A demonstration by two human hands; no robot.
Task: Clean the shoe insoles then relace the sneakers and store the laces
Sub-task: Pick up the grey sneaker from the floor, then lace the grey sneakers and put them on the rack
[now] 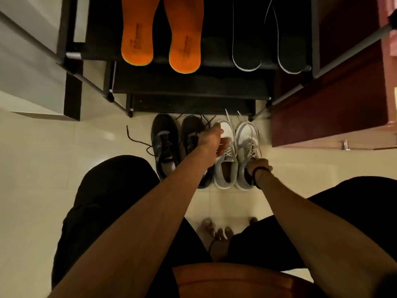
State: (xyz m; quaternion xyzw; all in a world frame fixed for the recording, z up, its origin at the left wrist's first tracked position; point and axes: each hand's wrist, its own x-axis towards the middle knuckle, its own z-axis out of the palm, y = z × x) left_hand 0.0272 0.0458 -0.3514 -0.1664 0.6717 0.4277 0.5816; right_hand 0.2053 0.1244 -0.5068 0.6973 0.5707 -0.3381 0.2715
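While four sneakers stand in a row on the floor, both hands work at the white pair.
Left hand [211, 139] pinches a white lace [227, 117] over one white sneaker [225, 160]; right hand [256, 166] grips the other's [247, 143] collar. Two black sneakers [165, 145] sit alongside; two orange insoles [161, 33] and two black insoles [268, 46] overhang the rack [189, 87] shelf's front edge.

Pair of orange foam insoles [161, 33] and pair of black white-edged insoles [270, 37]: toe ends cut off by top edge. Second black mesh sneaker [191, 130] partly hidden behind left forearm. Left hand [211, 139] fingers motion-blurred; grip on lace unclear. Right hand [258, 166] fingers hidden inside grey-white sneaker [247, 147] collar.
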